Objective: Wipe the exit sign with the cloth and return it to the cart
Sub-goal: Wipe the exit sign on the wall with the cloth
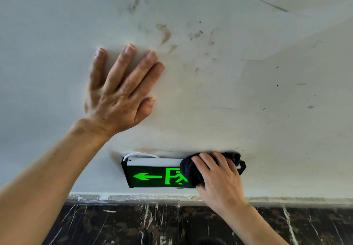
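Note:
A lit green exit sign [152, 174] with a left arrow and a running figure hangs low on a stained white wall. My right hand [219, 178] grips a dark cloth [191, 172] and presses it against the sign's right end, covering that part. A white cable [141, 155] loops out above the sign's top left corner. My left hand [122, 90] lies flat on the wall above and to the left of the sign, fingers spread, holding nothing. The cart is out of view.
The white wall [248, 72] carries brown smudges and dark specks above the sign. Below the sign runs a chipped paint edge, then a dark marble skirting [133, 225] with white veins.

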Demonstrator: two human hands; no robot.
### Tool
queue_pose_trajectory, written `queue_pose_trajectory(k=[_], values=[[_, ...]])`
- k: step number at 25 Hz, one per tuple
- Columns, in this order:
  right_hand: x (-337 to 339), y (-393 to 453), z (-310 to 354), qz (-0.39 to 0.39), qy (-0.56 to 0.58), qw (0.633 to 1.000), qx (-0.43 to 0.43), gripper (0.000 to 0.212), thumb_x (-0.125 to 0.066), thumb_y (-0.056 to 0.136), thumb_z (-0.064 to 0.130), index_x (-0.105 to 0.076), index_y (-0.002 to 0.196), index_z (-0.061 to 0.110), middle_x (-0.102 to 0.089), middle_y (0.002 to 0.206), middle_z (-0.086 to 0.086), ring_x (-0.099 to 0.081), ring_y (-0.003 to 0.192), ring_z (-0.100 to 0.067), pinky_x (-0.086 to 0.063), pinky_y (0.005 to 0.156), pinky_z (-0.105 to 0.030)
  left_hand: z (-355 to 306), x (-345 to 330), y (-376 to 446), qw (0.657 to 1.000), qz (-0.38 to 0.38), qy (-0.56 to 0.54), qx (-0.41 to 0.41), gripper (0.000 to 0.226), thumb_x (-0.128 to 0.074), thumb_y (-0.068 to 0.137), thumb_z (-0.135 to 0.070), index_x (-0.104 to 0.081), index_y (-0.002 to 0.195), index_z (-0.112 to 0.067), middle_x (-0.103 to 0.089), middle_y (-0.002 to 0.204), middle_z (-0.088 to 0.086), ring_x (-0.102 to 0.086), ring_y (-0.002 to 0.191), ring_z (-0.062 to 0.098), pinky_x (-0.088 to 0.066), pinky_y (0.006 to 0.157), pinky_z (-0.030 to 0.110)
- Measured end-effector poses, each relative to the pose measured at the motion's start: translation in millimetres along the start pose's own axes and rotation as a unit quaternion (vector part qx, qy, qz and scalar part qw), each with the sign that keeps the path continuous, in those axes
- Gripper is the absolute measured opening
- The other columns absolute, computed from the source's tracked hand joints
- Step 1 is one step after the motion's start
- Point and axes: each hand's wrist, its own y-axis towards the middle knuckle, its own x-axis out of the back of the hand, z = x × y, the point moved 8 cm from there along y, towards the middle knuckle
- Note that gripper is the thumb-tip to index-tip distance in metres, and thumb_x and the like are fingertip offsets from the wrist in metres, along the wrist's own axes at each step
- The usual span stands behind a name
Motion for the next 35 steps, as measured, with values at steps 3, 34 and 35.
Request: queue_pose_trajectory(k=[3, 34, 35], values=[[0.6, -1.5, -10.0, 0.011, 0.016, 0.999, -0.05, 0.07, -0.082, 0.046, 0.028, -0.063, 0.114, 0.024, -0.066, 0.113, 0.006, -0.061, 0.107, -0.028, -0.054, 0.086, -0.047, -1.5, -0.6, 1.5, 1.0, -0.007, -0.003, -0.004, 0.063, -0.03, 0.1, -0.041, -0.035, 0.157, -0.012, -0.035, 0.158, 0.005, -0.018, 0.152, 0.028, -0.015, 0.12, 0.056], [5.9, -13.5, -36.9, -0.03, 0.093, 0.98, -0.174, 0.05, -0.08, 0.052, -0.002, -0.069, 0.098, 0.015, -0.068, 0.1, -0.001, -0.059, 0.09, -0.03, -0.054, 0.07, -0.036, -2.5, -0.5, -1.7, 1.0, -0.02, -0.01, -0.002, 0.062, -0.032, 0.101, -0.041, -0.036, 0.156, -0.012, -0.024, 0.165, 0.003, -0.018, 0.153, 0.028, -0.014, 0.121, 0.056], [5.7, -14.2, -38.5, -0.031, 0.097, 0.981, -0.168, 0.05, -0.078, 0.054, -0.001, -0.068, 0.1, 0.016, -0.067, 0.102, 0.0, -0.058, 0.091, -0.028, -0.054, 0.07, -0.034, -2.6, -0.2, -1.2, 1.0, -0.02, -0.013, -0.003, 0.062, -0.032, 0.101, -0.041, -0.035, 0.157, -0.012, -0.021, 0.166, 0.002, -0.016, 0.153, 0.028, -0.013, 0.121, 0.056]])
